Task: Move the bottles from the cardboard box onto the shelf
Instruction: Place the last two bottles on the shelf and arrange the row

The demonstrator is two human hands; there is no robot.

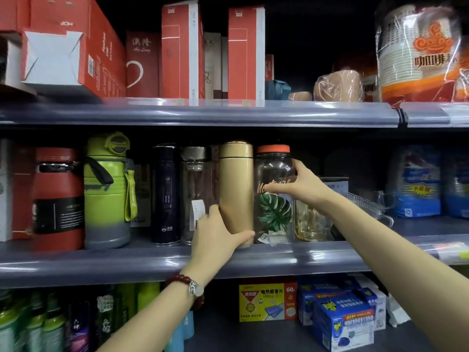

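Both hands grip bottles: left hand point(215, 237) gold flask point(236, 189), right hand point(303, 185) half-hidden clear bottle point(272, 212).

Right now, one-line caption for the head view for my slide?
Left hand grips the gold flask while right hand steadies the leaf-print glass bottle on the middle shelf.

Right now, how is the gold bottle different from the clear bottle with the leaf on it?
The gold bottle is opaque and slim, with a matching gold cap; the clear bottle is see-through, wider, with an orange lid. The left hand grips the gold one low, the right hand the clear one high. Both stand upright, side by side.
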